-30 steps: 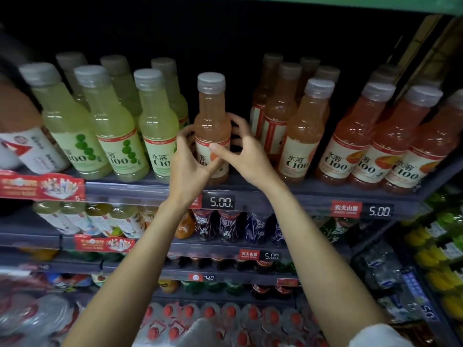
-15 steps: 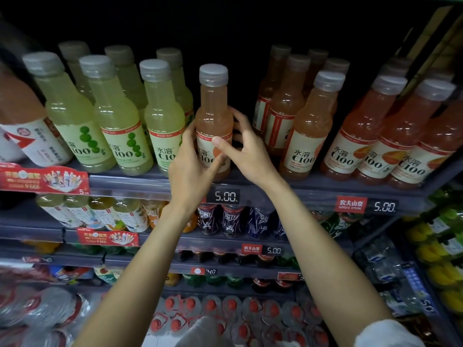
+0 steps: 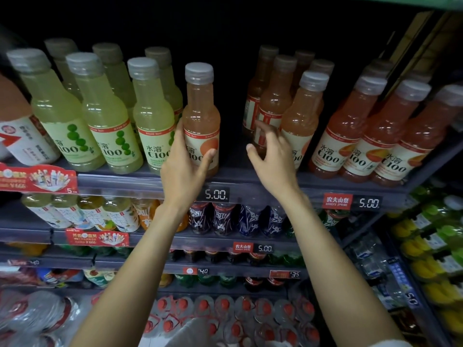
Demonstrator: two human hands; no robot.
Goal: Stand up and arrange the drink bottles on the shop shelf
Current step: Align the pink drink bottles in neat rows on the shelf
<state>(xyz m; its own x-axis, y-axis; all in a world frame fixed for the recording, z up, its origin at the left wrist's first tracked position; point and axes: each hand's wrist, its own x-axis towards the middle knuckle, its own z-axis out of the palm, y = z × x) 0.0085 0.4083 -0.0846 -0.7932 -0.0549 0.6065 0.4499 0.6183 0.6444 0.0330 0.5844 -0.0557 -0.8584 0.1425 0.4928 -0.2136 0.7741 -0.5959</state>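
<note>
A pale orange C100 bottle (image 3: pixel 201 113) with a grey cap stands upright at the front of the top shelf (image 3: pixel 250 180). My left hand (image 3: pixel 184 166) holds it at the label, thumb across the front and fingers behind its left side. My right hand (image 3: pixel 270 159) is off the bottle, fingers spread, in the gap just left of a cluster of orange bottles (image 3: pixel 298 116). Its fingertips reach toward the bottle (image 3: pixel 263 121) at the cluster's left. Whether they touch it is unclear.
Green C100 bottles (image 3: pixel 105 121) crowd the shelf left of the held bottle. Pink-orange C100 bottles (image 3: pixel 375 136) fill the right end. Price tags (image 3: pixel 216 194) line the shelf edge. Lower shelves hold more drinks, and water packs (image 3: pixel 225 321) lie at the bottom.
My right hand has let go of the pale orange bottle and moved right toward the orange cluster. My left hand keeps its hold on the bottle.
</note>
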